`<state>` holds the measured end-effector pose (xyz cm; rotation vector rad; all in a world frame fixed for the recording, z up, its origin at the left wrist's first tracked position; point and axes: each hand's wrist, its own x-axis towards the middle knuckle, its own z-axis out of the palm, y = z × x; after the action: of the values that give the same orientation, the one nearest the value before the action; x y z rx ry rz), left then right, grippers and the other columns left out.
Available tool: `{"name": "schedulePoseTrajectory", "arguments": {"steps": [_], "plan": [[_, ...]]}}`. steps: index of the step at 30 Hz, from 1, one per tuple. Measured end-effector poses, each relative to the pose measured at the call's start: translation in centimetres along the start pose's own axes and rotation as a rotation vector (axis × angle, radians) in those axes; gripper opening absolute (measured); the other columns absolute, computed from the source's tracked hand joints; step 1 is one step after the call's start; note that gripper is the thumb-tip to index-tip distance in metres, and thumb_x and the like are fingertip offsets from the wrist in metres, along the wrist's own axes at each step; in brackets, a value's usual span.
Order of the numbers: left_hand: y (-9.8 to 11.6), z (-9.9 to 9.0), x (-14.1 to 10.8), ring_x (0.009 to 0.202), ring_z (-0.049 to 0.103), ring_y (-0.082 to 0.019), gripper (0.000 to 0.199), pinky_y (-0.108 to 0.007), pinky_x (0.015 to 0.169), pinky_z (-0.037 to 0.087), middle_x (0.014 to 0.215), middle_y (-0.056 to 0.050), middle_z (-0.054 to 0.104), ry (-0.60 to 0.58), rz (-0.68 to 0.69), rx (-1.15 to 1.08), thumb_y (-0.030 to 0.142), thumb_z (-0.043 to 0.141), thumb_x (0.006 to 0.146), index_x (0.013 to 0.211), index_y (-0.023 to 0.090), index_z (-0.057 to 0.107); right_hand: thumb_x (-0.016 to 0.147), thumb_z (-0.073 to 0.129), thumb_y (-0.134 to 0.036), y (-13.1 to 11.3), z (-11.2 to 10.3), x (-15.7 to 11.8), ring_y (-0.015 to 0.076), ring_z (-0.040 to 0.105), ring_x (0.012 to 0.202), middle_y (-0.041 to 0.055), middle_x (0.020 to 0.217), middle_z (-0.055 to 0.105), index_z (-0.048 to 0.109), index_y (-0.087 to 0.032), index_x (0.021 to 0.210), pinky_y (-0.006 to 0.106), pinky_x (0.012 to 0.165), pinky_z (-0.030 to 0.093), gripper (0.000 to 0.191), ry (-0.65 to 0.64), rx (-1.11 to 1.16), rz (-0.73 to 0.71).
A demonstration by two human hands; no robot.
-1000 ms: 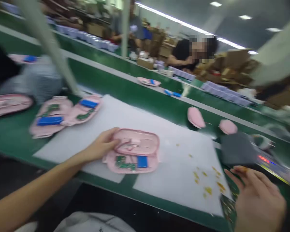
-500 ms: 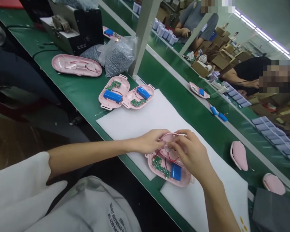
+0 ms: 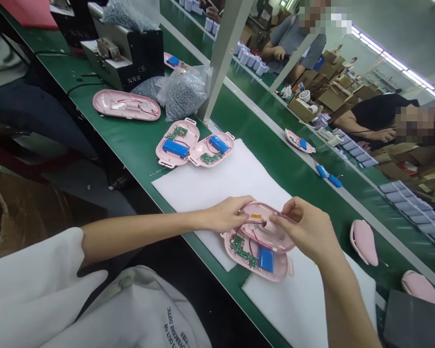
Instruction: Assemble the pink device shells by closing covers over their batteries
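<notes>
Between my two hands is a pink plastic cover (image 3: 275,233), tilted with its inner side up, a small yellow strip (image 3: 255,216) stuck inside. My left hand (image 3: 230,213) grips its left end. At its right edge, my right hand (image 3: 308,224) pinches the rim between thumb and fingers. Thin red and dark wires run from the cover to a pink lower shell (image 3: 281,270) just under it. In that shell sit a green circuit board (image 3: 243,252) and a blue battery (image 3: 266,259). The cover hides the shell's far side.
White foam sheet (image 3: 217,188) lies on the green bench. Two open pink shells (image 3: 177,142) with boards and batteries rest beyond it, near a pink cover (image 3: 126,105), a bag of grey granules (image 3: 188,94) and a metal post (image 3: 226,58). A dark box (image 3: 415,319) stands at right.
My right hand has shifted from the cover's inside to its right edge. The yellow strip now shows inside the cover. The view has moved slightly.
</notes>
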<state>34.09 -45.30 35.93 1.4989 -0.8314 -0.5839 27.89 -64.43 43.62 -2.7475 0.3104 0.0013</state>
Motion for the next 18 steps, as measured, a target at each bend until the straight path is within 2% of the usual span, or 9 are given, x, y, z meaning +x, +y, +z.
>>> {"name": "schedulePoseTrajectory", "arguments": {"steps": [4, 7, 9, 12, 14, 15, 16, 18], "plan": [[0.1, 0.0, 0.4, 0.089, 0.061, -0.019, 0.016, -0.026, 0.075, 0.047, 0.096, -0.004, 0.065, -0.006, -0.003, 0.024, 0.025, 0.056, 0.088, 0.099, 0.015, 0.059, 0.074, 0.066, -0.044, 0.5, 0.1, -0.3, 0.0177, 0.062, 0.065, 0.0006, 0.069, 0.066, 0.054, -0.021, 0.073, 0.029, 0.061, 0.045, 0.025, 0.023, 0.126, -0.106], [0.4, 0.1, 0.3, 0.085, 0.061, -0.018, 0.021, -0.025, 0.074, 0.047, 0.094, -0.006, 0.066, -0.036, 0.048, 0.104, 0.029, 0.053, 0.092, 0.102, 0.013, 0.062, 0.079, 0.064, -0.039, 0.3, 0.3, -1.1, 0.0173, 0.064, 0.065, -0.0007, 0.069, 0.067, 0.055, -0.022, 0.074, 0.027, 0.058, 0.046, 0.020, 0.045, 0.116, -0.178], [0.6, 0.1, -0.1, 0.081, 0.061, -0.016, 0.022, -0.024, 0.072, 0.046, 0.092, -0.005, 0.067, -0.080, 0.079, 0.164, 0.027, 0.050, 0.094, 0.109, 0.014, 0.061, 0.083, 0.062, -0.037, 0.3, 0.5, -2.5, 0.0166, 0.066, 0.064, -0.0012, 0.072, 0.068, 0.058, -0.023, 0.079, 0.026, 0.056, 0.047, 0.015, 0.159, 0.053, -0.272], [1.1, -0.3, -0.8, 0.081, 0.064, -0.016, 0.028, -0.024, 0.075, 0.048, 0.093, -0.004, 0.070, -0.212, 0.100, 0.295, 0.017, 0.052, 0.090, 0.117, 0.018, 0.059, 0.091, 0.055, -0.023, 0.9, 1.6, -5.6, 0.0159, 0.068, 0.070, 0.0011, 0.083, 0.071, 0.064, -0.023, 0.093, 0.027, 0.062, 0.050, 0.009, 0.449, -0.114, -0.554], [1.8, -0.9, -1.1, 0.102, 0.065, -0.020, 0.039, -0.030, 0.093, 0.048, 0.111, -0.007, 0.070, -0.329, 0.165, 0.401, 0.007, 0.050, 0.086, 0.121, 0.021, 0.060, 0.090, 0.055, -0.013, 1.7, 3.1, -7.7, 0.0179, 0.069, 0.078, 0.0032, 0.091, 0.072, 0.066, -0.020, 0.102, 0.030, 0.074, 0.052, 0.018, 0.613, -0.267, -0.760], [2.2, -1.4, -1.1, 0.117, 0.060, -0.022, 0.044, -0.035, 0.104, 0.043, 0.122, -0.008, 0.066, -0.398, 0.216, 0.458, 0.003, 0.049, 0.084, 0.123, 0.021, 0.060, 0.089, 0.056, -0.011, 2.1, 4.0, -8.6, 0.0197, 0.069, 0.082, 0.0042, 0.094, 0.073, 0.067, -0.019, 0.103, 0.032, 0.079, 0.052, 0.019, 0.654, -0.334, -0.833], [2.8, -1.8, -1.0, 0.131, 0.050, -0.024, 0.049, -0.038, 0.113, 0.034, 0.132, -0.010, 0.061, -0.468, 0.261, 0.513, 0.001, 0.049, 0.081, 0.124, 0.020, 0.060, 0.088, 0.058, -0.010, 2.5, 5.0, -9.4, 0.0214, 0.070, 0.084, 0.0050, 0.096, 0.072, 0.067, -0.017, 0.103, 0.034, 0.083, 0.052, 0.019, 0.666, -0.380, -0.870], [4.0, -2.3, -0.5, 0.145, 0.029, -0.028, 0.055, -0.043, 0.119, 0.025, 0.148, -0.014, 0.045, -0.625, 0.272, 0.602, 0.002, 0.056, 0.075, 0.128, 0.017, 0.058, 0.087, 0.061, -0.012, 3.0, 7.1, -10.4, 0.0229, 0.070, 0.087, 0.0059, 0.099, 0.072, 0.069, -0.016, 0.099, 0.035, 0.083, 0.054, 0.015, 0.661, -0.383, -0.864]]}}
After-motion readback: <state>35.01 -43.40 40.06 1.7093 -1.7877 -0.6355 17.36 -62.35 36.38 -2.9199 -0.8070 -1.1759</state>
